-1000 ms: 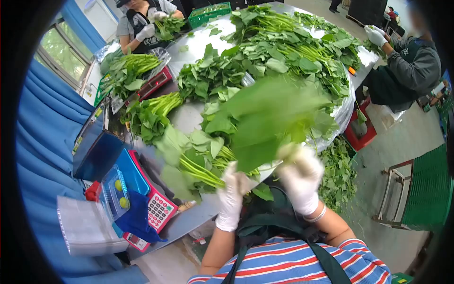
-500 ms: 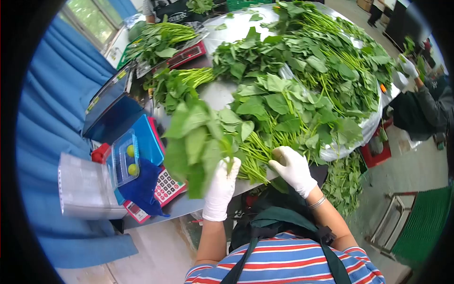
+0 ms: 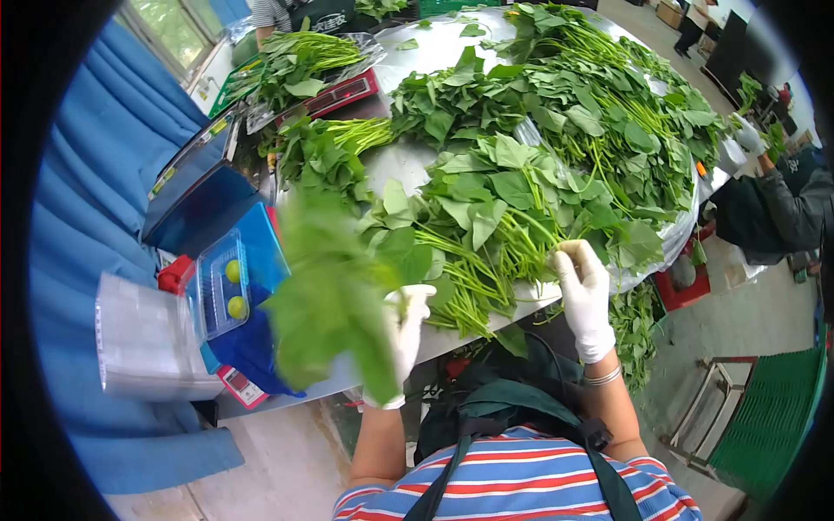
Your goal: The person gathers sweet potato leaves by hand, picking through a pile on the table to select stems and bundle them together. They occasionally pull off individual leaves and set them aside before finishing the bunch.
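Note:
My left hand (image 3: 408,334), in a white glove, is closed around the stems of a bunch of leafy greens (image 3: 326,295). Its broad leaves are smeared by motion and hide part of the hand. My right hand (image 3: 587,300), gloved too, pinches at stems along the near side of a heap of leafy greens (image 3: 495,204) on the metal table (image 3: 404,165). The stems in that heap point towards me. A larger pile of the same greens (image 3: 617,122) lies behind it on clear plastic.
To the left are a clear plastic box (image 3: 221,286) with two yellow-green round things, a blue cloth (image 3: 256,347), a partly covered pink scale (image 3: 241,388) and plastic bags (image 3: 143,339). A red scale (image 3: 347,94) bears greens further back. Another person (image 3: 773,200) works at right.
My right hand has moved right and up along the heap. The bunch in my left hand has swung left and lower, covering the scale's keypad.

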A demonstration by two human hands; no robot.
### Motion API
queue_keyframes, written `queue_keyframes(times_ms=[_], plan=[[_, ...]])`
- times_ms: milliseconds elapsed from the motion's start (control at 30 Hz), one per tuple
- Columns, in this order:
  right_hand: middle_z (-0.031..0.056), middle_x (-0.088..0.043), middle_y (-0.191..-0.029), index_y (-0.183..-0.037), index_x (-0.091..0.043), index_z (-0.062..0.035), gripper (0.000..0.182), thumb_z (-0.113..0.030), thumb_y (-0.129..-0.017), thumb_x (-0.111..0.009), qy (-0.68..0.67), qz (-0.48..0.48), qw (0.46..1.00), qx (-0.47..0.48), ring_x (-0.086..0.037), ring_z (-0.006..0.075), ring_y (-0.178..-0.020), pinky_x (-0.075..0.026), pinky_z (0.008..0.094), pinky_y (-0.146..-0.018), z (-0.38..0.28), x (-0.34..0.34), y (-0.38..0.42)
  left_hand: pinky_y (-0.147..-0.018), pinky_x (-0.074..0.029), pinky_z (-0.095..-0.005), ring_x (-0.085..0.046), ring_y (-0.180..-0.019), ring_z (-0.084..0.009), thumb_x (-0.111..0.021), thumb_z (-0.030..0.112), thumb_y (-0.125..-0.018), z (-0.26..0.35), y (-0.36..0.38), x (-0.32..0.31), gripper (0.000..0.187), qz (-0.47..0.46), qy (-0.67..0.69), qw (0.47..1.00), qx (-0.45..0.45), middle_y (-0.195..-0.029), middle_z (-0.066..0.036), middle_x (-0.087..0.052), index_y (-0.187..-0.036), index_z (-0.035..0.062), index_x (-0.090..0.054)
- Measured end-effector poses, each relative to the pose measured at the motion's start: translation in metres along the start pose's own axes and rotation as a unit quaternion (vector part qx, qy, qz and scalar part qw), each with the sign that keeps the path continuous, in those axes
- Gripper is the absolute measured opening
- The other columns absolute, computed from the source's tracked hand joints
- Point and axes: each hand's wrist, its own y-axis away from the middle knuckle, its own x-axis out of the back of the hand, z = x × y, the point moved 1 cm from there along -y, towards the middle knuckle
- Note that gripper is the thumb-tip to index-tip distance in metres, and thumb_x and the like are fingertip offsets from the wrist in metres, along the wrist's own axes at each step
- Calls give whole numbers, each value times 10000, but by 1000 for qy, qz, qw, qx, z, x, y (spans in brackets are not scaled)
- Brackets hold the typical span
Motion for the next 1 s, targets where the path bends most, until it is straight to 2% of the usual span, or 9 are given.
queue_keyframes(times_ms=[167, 300, 400, 633, 667, 833, 900, 933, 1000], plan=[[-10, -580, -828, -955, -554, -50, 172, -206, -898, -511, -269, 16, 958, -103, -537, 47, -745, -365, 171, -557, -29, 33, -5, -597, -402, -205, -496, -635, -74, -410, 177, -932, 1, 0, -11, 277, -50, 220, 974, -24, -712, -21, -568, -914, -12, -613], [-13, -554, -824, -975, -525, -70, 169, -217, -891, -530, -380, 77, 921, -23, -516, 53, -751, -363, 189, -591, -31, 47, -7, -630, -441, -250, -522, -647, -124, -409, 187, -930, 10, 7, -41, 288, -128, 287, 949, 8, -782, -75, -578, -1032, -33, -565], [-21, -492, -749, -957, -488, -79, 138, -192, -889, -527, -445, 30, 895, -21, -434, 61, -659, -361, 197, -607, -33, 36, 2, -683, -441, -273, -511, -712, -144, -429, 134, -910, 14, 6, -70, 292, -162, 472, 865, 54, -942, -102, -560, -1142, -28, -505], [-8, -480, -774, -955, -459, -66, 126, -164, -890, -507, -411, -140, 900, -46, -423, 69, -694, -354, 203, -669, -38, 6, 25, -568, -359, -209, -412, -592, -54, -419, 217, -945, 30, -10, -103, 328, -218, 495, 837, 86, -924, -68, -572, -1143, -22, -524], [18, -498, -772, -975, -449, -49, 136, -154, -898, -486, -375, -143, 916, -28, -484, 104, -698, -401, 231, -665, -32, 6, 26, -475, -313, -185, -376, -508, -45, -500, 225, -909, 37, -11, -103, 274, -189, 471, 857, 95, -672, 16, -513, -1080, 17, -551], [39, -525, -794, -973, -455, -12, 120, -113, -911, -439, -200, -86, 975, 39, -489, 91, -729, -400, 214, -701, -17, -3, 31, -487, -364, -204, -421, -537, -57, -505, 142, -898, -15, -12, -111, 141, -142, 542, 814, 153, -791, -33, -563, -966, 33, -562], [23, -509, -786, -969, -461, -14, 114, -110, -912, -433, -256, -30, 966, -24, -458, 68, -740, -376, 195, -713, -17, -13, 30, -493, -380, -202, -437, -557, -59, -508, 169, -901, -6, -14, -111, 165, -79, 329, 940, 33, -893, -72, -590, -971, 30, -563], [13, -494, -797, -979, -458, -29, 117, -125, -917, -435, -260, 5, 965, -33, -442, 60, -734, -373, 198, -693, -8, -21, 32, -460, -349, -185, -426, -535, -47, -536, 204, -889, 0, -8, -119, 195, 36, 567, 806, 164, -919, -82, -607, -963, 26, -566], [6, -478, -825, -990, -450, -55, 115, -147, -921, -442, -344, 14, 938, -49, -425, 61, -718, -367, 202, -683, -11, -25, 34, -464, -350, -183, -432, -535, -55, -540, 180, -886, 15, -15, -112, 183, -28, 518, 843, 140, -932, -83, -611, -970, 19, -560]])
